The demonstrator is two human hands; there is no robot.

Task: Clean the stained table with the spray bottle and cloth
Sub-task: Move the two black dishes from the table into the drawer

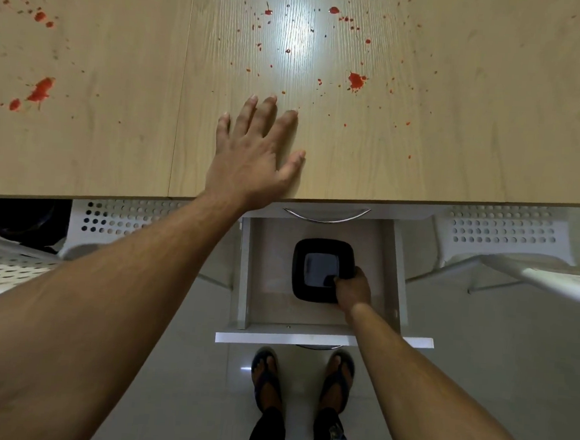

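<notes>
I count one stained table (458, 156), two hands, one open drawer (312, 317), one black container (313, 256) and two white perforated chairs.

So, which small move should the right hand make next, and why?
Probably lift the black container up out of the open drawer. The right hand already grips its near corner, while the left hand rests flat on the table, where red stains are unwiped and no bottle or cloth shows.
</notes>
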